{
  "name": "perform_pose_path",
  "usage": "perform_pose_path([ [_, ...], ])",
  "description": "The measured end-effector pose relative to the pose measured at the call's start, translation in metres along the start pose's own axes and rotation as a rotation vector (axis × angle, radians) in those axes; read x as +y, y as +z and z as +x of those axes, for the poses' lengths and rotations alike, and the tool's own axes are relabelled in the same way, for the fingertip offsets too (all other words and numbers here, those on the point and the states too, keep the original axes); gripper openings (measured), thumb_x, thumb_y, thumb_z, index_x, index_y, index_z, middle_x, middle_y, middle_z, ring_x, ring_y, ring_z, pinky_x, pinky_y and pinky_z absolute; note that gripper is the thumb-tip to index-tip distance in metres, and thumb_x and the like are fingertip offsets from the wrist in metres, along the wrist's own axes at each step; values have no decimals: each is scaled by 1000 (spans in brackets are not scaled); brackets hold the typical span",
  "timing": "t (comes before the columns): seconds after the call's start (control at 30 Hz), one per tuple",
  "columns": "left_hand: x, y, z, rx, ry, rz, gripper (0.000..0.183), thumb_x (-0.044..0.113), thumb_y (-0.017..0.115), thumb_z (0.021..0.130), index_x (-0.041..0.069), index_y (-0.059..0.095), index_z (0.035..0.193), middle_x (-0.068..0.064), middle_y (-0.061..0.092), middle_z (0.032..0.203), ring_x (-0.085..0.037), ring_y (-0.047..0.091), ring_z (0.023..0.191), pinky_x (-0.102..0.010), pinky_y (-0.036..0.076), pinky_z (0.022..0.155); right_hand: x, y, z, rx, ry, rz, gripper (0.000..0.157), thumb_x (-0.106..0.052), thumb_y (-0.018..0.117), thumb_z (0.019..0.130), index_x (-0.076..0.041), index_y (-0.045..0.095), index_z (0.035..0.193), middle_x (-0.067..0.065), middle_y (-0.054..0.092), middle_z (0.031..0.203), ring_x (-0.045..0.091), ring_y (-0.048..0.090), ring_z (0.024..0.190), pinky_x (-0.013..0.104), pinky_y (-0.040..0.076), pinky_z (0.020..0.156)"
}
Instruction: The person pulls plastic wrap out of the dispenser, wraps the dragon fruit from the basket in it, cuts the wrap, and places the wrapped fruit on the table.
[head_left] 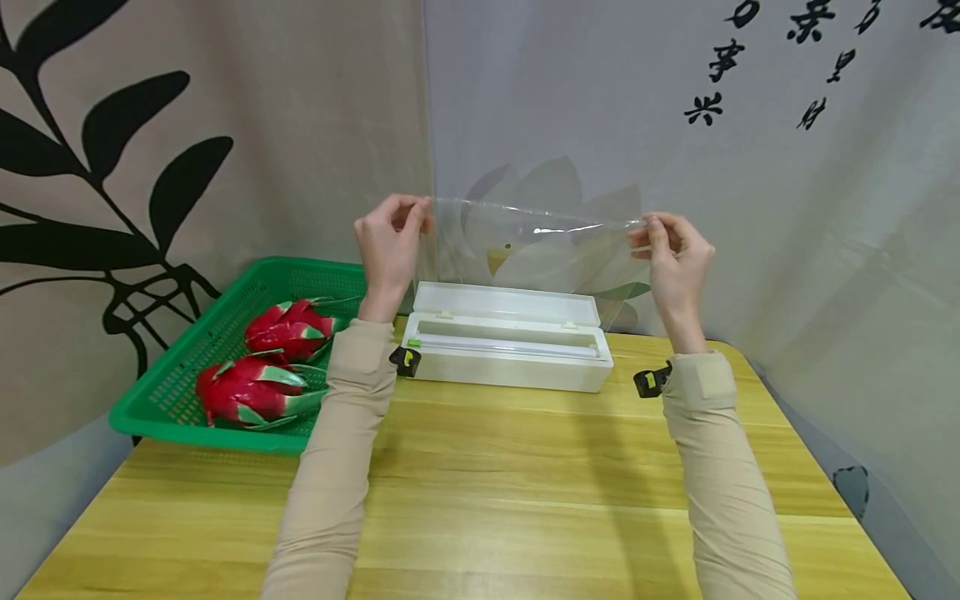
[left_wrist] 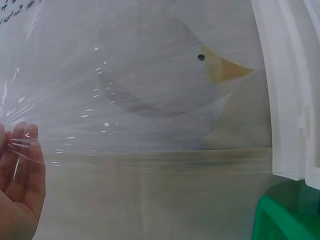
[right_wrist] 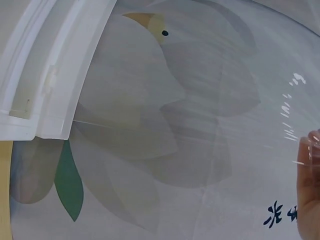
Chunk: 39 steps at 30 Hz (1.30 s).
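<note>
Left hand (head_left: 391, 250) at ten o'clock of the white box (head_left: 510, 365), right hand (head_left: 678, 268) at two, each's fingers pinching clear film (head_left: 536, 243): pull level, taut

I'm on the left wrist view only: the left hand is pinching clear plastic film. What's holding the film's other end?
Observer: The right hand pinches the far end of the clear plastic film.
Operator: And what's in the green basket at the corner of my picture?
Observer: Two dragon fruits, as the head view shows.
Operator: What is the white film dispenser standing on?
Observer: A light wooden table, with the dispenser set toward its back edge.
</note>
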<state>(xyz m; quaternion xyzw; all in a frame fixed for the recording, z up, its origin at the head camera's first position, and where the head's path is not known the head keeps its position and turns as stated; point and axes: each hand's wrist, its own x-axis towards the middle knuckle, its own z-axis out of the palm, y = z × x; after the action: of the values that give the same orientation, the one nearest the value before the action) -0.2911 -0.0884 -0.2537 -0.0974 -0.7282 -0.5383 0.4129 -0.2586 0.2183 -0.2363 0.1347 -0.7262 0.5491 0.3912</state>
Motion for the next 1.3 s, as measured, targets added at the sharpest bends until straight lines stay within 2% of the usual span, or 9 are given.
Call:
perform_pose_path([
  [0.13,2,-1,2,1,6,-7,26,24,64,90,-1,72,92,-18,73,79,-11,63,62,-11,47,58,-2,0,2,3,-13,14,18,-9,54,95,3,68,98,-16,66,73,0,63,63,14,55,64],
  [0.4,6,-2,7,9,27,1,26,25,64,90,-1,72,91,-17,73,79,-9,64,62,-10,48,60,-7,-2,5,3,-13,36,22,-10,54,96,9,66,101,-15,67,73,0,64,64,14,55,65],
  [0.6,10,-4,10,3,34,1,26,25,65,90,0,72,91,-17,73,79,-7,63,61,-10,49,60,-10,-5,7,16,-12,41,19,-11,54,95,2,68,98,-14,67,73,1,64,63,15,55,65],
  [0.73,13,-5,13,7,33,2,27,25,65,89,0,72,90,-17,73,79,-9,64,62,-10,48,60,-12,-6,9,24,-20,47,20,-11,55,95,3,68,98,-14,67,73,1,64,63,15,55,65],
  [0.83,15,-5,15,10,38,5,27,26,65,89,-1,72,90,-17,73,79,-11,65,62,-10,48,60,-8,-7,12,31,-23,49,21,-11,55,95,6,67,99,-14,67,73,2,65,63,14,55,65],
  [1.0,19,-5,18,12,54,-1,28,25,64,90,-1,72,90,-17,73,80,-14,66,64,-10,49,61,5,-7,20,52,-22,51,20,-14,56,94,2,68,98,-13,68,73,2,65,63,14,55,64],
  [1.3,28,-7,19,20,58,-22,27,25,65,90,-2,71,89,-18,73,79,-7,64,61,-9,47,60,4,-8,26,69,-23,58,19,-14,57,94,0,68,98,-11,69,74,3,66,63,15,55,64],
])
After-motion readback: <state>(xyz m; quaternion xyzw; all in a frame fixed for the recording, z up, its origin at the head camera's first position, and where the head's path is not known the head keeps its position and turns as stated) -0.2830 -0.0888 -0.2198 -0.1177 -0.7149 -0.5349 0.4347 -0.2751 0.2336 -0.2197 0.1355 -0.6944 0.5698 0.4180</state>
